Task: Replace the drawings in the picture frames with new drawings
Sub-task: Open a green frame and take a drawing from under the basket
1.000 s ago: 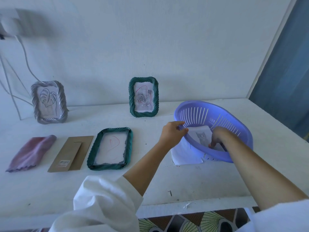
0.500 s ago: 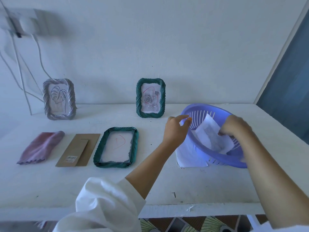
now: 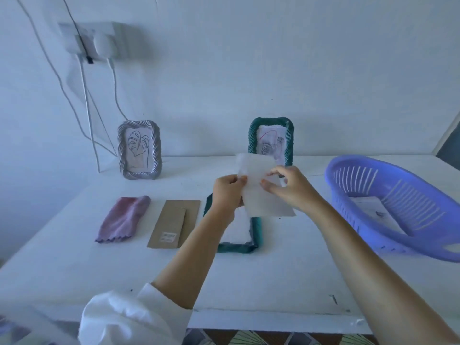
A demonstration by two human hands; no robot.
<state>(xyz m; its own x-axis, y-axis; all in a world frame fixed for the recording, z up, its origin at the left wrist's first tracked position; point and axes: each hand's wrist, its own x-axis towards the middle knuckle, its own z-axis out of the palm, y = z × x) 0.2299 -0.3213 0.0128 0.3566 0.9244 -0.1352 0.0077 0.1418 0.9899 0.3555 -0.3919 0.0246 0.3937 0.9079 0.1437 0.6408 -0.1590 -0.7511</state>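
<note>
A white sheet of paper (image 3: 258, 192) is held up in the air by both hands, its back toward me. My left hand (image 3: 227, 192) pinches its left edge and my right hand (image 3: 290, 186) grips its right side. Below it a green frame (image 3: 258, 232) lies flat and open on the table, partly hidden by my left arm. Its brown cardboard backing (image 3: 174, 226) lies to its left. A second green frame (image 3: 288, 138) with a rose drawing stands at the wall, partly behind the sheet. A silver frame (image 3: 138, 150) with a leaf drawing stands further left.
A purple plastic basket (image 3: 395, 207) with more paper in it sits at the right of the white table (image 3: 286, 282). A pink cloth (image 3: 123, 217) lies at the left. Cables (image 3: 87, 115) hang from a wall socket behind the silver frame.
My right hand lifted a sheet out of the basket and carried it left over the flat frame. My left hand left the basket rim and took the sheet's left edge. The view shifted left.
</note>
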